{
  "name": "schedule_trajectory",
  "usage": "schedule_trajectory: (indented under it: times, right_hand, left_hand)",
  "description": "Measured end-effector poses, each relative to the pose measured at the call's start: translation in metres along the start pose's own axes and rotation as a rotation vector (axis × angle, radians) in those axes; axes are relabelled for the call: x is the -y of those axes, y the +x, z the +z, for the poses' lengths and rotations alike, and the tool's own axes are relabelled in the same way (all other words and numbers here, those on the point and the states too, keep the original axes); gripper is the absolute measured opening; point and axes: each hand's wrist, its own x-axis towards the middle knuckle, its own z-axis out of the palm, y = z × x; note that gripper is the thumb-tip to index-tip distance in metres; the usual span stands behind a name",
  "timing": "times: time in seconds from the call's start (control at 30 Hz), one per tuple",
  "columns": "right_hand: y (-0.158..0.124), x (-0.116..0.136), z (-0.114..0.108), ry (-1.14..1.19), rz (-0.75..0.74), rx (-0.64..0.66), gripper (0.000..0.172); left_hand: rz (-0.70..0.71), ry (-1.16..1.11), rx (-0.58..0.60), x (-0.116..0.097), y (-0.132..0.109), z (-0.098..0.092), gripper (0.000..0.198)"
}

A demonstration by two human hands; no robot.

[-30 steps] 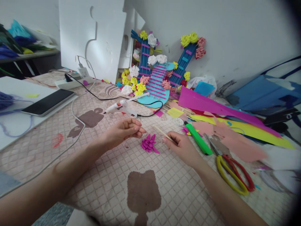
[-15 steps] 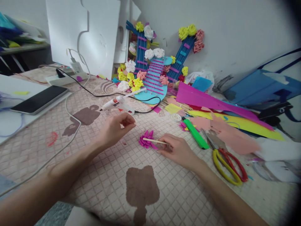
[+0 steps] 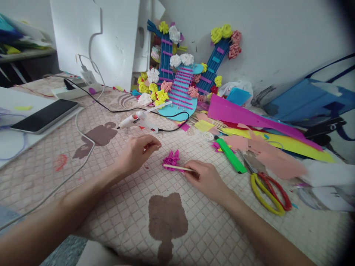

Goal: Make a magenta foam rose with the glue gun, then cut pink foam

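Note:
My right hand (image 3: 206, 179) is closed around a thin pale wooden stick (image 3: 174, 167), which points left. The stick crosses the lower part of a magenta paper flower (image 3: 171, 158) with pointed petals, just left of my fingertips. Whether those fingers also touch the flower I cannot tell. To the flower's upper left is my left hand (image 3: 137, 153), its thumb and index finger pinched together; anything between them is hidden or too small to name. Beyond it a white hot glue gun (image 3: 138, 120) lies on its side, nozzle to the left.
Scissors (image 3: 267, 188) with red and yellow handles and a green cutter (image 3: 230, 155) lie on the right, near coloured paper sheets (image 3: 257, 122). A paper-flower model (image 3: 183, 85) stands behind. A phone (image 3: 46, 115) and a white cable (image 3: 83, 137) are on the left.
The stick's left tip has dropped from the middle of the flower to its lower left edge. My right hand has shifted slightly left; my left hand remains pinched.

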Motion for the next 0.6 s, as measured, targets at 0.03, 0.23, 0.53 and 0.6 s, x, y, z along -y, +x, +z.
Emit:
schedule_trajectory:
  times: [0.03,0.23,0.53,0.6]
  right_hand:
    - [0.000,-0.001,-0.001,-0.008,0.007,-0.002,0.003]
    - [0.001,-0.007,0.000,-0.047,-0.032,-0.026,0.018]
    - [0.002,-0.006,0.006,-0.084,-0.087,-0.089,0.015]
    - [0.001,-0.005,0.007,-0.092,-0.076,-0.110,0.014]
  left_hand:
    - [-0.022,0.000,0.014,-0.001,-0.001,-0.001,0.013]
    - [-0.139,0.118,0.009,-0.002,-0.005,-0.001,0.043]
    - [0.074,0.163,0.077,0.007,-0.002,-0.001,0.031]
    - [0.082,0.189,0.044,0.008,-0.002,-0.001,0.023]
